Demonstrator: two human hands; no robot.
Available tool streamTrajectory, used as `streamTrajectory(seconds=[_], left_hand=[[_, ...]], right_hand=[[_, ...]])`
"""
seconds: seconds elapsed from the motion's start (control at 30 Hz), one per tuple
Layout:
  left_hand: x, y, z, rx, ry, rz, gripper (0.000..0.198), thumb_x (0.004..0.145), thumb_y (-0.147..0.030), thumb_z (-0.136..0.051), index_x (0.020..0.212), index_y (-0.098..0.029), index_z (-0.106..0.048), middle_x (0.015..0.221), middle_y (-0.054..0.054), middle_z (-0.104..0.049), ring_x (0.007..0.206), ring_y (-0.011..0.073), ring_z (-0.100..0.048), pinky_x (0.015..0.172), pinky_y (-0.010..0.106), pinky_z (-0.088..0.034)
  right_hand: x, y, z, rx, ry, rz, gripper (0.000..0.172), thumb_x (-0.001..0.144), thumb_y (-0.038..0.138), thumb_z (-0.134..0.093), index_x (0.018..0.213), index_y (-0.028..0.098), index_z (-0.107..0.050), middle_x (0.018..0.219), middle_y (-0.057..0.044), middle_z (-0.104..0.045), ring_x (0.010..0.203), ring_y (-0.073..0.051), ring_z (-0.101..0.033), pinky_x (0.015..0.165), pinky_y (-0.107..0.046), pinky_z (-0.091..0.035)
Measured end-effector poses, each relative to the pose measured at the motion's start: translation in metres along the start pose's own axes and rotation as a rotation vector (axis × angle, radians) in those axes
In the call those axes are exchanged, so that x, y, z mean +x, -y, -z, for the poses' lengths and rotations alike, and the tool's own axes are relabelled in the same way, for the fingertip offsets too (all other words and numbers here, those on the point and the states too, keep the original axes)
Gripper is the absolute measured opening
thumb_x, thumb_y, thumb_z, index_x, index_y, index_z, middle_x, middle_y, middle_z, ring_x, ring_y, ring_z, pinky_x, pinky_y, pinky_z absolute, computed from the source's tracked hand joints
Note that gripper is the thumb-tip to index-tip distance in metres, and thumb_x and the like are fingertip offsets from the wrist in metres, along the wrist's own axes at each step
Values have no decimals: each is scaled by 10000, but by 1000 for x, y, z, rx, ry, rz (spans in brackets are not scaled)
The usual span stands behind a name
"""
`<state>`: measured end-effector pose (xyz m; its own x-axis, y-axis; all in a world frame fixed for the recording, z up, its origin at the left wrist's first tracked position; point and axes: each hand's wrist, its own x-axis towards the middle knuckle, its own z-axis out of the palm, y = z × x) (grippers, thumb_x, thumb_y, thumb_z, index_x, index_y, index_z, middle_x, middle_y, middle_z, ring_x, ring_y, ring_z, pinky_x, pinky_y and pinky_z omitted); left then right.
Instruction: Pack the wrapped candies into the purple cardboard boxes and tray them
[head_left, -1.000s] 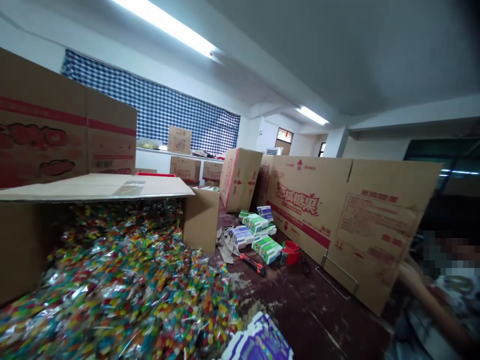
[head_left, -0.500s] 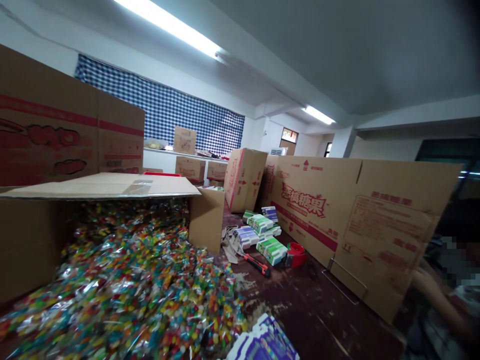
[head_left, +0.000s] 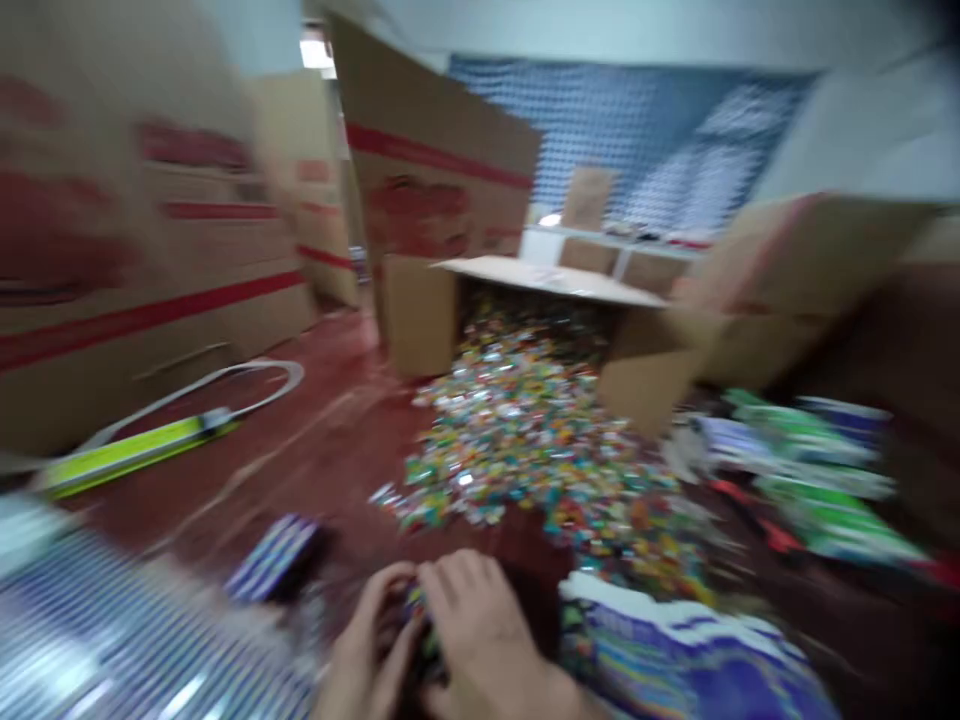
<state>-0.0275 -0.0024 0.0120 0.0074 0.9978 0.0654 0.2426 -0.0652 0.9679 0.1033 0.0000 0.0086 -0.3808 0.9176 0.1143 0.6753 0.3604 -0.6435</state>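
Note:
Low in the middle, my left hand curls its fingers around a small, dark, colourful packet, mostly hidden and blurred. From the other side my right hand presses against the same packet with its fingers closed together. Just beyond the hands spreads a heap of clear-wrapped, multicoloured candies, spilling from a cardboard box that lies on its side. Close to my right hand is a stack of purple and white printed packs. A small purple-and-white striped box sits to the left of my left hand.
Rows of shiny striped packs fill the lower left. A yellow-green bar with a white cable lies behind them. Green and purple packs and a red-and-black tool are at the right. Large cartons stand around the dark red tabletop.
My view has swung left and downward. Both my hands have come into sight around the small packet, and the other person's arm at the right has left the picture.

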Motion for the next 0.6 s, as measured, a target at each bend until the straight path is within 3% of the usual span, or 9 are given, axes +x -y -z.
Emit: streamTrajectory(seconds=[0.03, 0.1, 0.13, 0.23, 0.3, 0.4, 0.6], left_hand=[[-4, 3, 17, -2, 30, 16, 264, 915, -362, -536, 1152, -247, -556, 1039, 68, -705, 942, 236, -707, 808, 346, -592], [-1, 4, 54, 87, 45, 27, 444, 897, -328, -549, 1323, -249, -451, 1050, 69, -715, 934, 224, -718, 828, 348, -587], [3, 2, 75, 184, 5, 5, 480, 895, -335, -553, 1351, -254, -425, 1082, 74, -711, 961, 223, -712, 858, 361, -575], [24, -1, 139, 438, -274, -37, 407, 929, -420, -495, 1296, -246, -481, 1164, 91, -693, 1007, 237, -693, 928, 415, -532], [43, 7, 170, 532, -294, -19, 433, 922, -465, -474, 1261, -199, -519, 1179, 121, -696, 1057, 262, -679, 961, 434, -511], [70, 28, 186, 608, -131, 27, 428, 912, -455, -455, 1199, -169, -593, 1169, 139, -719, 1046, 287, -691, 945, 447, -521], [82, 56, 172, 642, -17, 41, 423, 883, -392, -478, 1205, -161, -626, 1216, 122, -717, 1129, 288, -668, 983, 414, -511]], right_hand=[[5, 6, -2, -102, -23, -1, 598, 700, 239, -738, 1261, 164, -546, 1204, -156, -587, 1126, -376, -503, 998, -596, -387], [18, 10, -8, -95, -44, 14, 597, 672, 287, -754, 1227, 186, -558, 1167, -126, -602, 1092, -342, -526, 975, -516, -430], [25, 11, -12, -56, -49, 16, 602, 666, 295, -758, 1223, 198, -553, 1169, -113, -606, 1096, -327, -534, 975, -483, -439], [45, 15, -30, 93, -56, -22, 650, 646, 315, -790, 1233, 224, -527, 1166, -82, -617, 1096, -283, -566, 970, -406, -456], [61, 18, -44, 157, -82, -62, 691, 623, 327, -822, 1237, 228, -520, 1167, -74, -616, 1089, -266, -582, 967, -377, -462], [86, 23, -68, 175, -138, -88, 735, 588, 347, -858, 1233, 226, -527, 1192, -81, -600, 1108, -267, -579, 974, -369, -463], [114, 29, -105, 66, -185, -131, 800, 555, 447, -876, 1239, 198, -546, 1317, -150, -543, 1265, -338, -486, 1070, -437, -387]])
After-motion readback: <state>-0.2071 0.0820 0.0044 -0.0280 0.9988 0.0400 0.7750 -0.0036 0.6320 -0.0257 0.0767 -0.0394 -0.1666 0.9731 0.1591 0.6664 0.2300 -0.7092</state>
